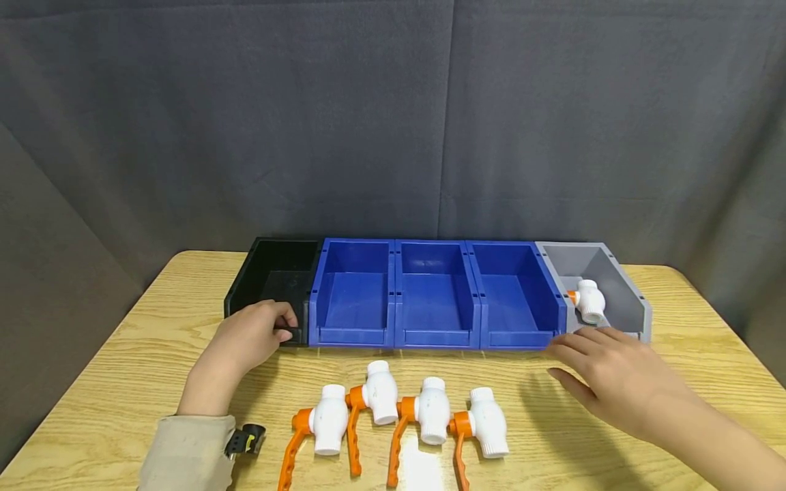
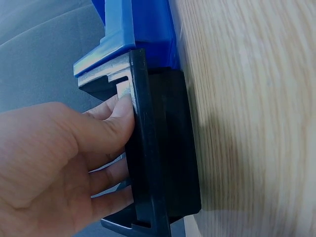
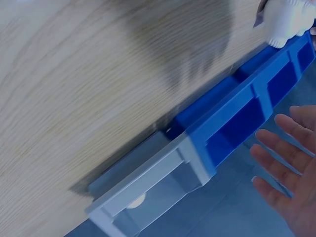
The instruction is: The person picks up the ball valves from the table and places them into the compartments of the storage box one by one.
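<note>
The grip of your left hand (image 1: 248, 337) is clamped on the front lip of the black bin (image 1: 288, 283) at centre left, presumably to steady it. Your right hand (image 1: 620, 375), at lower right, has its fingers apart, holds nothing and hangs clear of the grey bin (image 1: 628, 296). That bin contains one valve (image 1: 591, 302); its handle is largely hidden, so its lie cannot be confirmed. Four loose valves (image 1: 433, 411) lie at bottom centre on the wood-grained bench (image 1: 141, 348), levers towards you, probably for easy reach: rounded white bodies, apparently plastic, with ribbed collars and notched orange levers.
</note>
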`<state>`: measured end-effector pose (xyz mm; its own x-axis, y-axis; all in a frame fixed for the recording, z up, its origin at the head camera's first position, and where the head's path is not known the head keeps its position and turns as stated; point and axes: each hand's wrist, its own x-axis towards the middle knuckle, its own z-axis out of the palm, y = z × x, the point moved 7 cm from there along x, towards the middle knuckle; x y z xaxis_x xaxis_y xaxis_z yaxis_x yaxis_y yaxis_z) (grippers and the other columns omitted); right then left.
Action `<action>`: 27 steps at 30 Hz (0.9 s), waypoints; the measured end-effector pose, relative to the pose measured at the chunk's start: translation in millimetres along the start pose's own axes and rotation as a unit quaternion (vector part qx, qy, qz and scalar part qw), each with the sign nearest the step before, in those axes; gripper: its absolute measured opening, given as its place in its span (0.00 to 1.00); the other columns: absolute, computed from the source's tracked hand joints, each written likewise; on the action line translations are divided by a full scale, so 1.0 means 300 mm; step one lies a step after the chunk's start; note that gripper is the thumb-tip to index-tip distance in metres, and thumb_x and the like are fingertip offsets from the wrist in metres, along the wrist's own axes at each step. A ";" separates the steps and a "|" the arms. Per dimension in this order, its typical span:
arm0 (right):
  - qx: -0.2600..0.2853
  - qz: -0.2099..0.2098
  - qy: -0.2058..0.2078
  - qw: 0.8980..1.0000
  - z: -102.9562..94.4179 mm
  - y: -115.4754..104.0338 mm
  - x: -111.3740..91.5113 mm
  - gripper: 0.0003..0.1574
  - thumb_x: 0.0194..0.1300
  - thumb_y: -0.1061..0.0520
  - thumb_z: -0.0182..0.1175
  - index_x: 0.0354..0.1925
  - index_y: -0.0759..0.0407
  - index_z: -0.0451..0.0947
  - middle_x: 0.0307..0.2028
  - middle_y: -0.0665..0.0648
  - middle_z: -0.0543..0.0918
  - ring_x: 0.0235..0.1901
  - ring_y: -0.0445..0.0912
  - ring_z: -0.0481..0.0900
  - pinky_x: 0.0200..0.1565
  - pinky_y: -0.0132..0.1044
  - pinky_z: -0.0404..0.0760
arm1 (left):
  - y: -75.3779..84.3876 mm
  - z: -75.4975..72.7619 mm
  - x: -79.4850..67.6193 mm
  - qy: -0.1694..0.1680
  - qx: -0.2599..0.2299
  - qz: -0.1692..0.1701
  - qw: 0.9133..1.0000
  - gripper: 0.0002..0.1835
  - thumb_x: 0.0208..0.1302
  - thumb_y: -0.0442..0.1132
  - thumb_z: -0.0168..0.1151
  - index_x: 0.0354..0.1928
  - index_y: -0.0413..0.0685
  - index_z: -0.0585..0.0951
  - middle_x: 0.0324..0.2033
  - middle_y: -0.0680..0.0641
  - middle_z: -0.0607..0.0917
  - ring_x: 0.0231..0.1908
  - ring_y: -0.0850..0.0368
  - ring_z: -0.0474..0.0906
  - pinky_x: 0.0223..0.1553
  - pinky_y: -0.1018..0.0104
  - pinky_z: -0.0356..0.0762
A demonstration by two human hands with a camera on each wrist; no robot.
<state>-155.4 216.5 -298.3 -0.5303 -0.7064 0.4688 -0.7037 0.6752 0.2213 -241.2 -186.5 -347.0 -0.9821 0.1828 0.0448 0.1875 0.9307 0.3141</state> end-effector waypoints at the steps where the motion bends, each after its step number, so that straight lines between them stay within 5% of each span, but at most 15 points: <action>1: 0.002 -0.004 -0.001 1.000 0.000 -0.011 0.003 0.39 0.79 0.39 0.28 0.39 0.54 0.83 0.36 0.50 0.84 0.36 0.48 0.82 0.40 0.48 0.81 | 0.000 0.000 0.000 0.000 0.000 -0.001 1.000 0.04 0.63 0.31 0.67 0.36 0.47 0.82 0.32 0.48 0.82 0.32 0.51 0.75 0.39 0.51 0.77; 27: 0.065 -0.032 0.014 0.997 0.041 -0.175 0.017 0.34 0.80 0.41 0.33 0.40 0.51 0.83 0.38 0.47 0.84 0.38 0.45 0.82 0.41 0.46 0.82 | -0.005 0.002 -0.001 -0.006 -0.006 -0.008 1.000 0.04 0.63 0.31 0.67 0.37 0.48 0.82 0.32 0.48 0.82 0.32 0.51 0.76 0.39 0.51 0.77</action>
<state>-127.0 174.9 -317.9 -0.4712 -0.7392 0.4812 -0.7914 0.5952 0.1393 -241.2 -187.8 -348.1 -0.9848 0.1714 0.0293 0.1716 0.9299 0.3254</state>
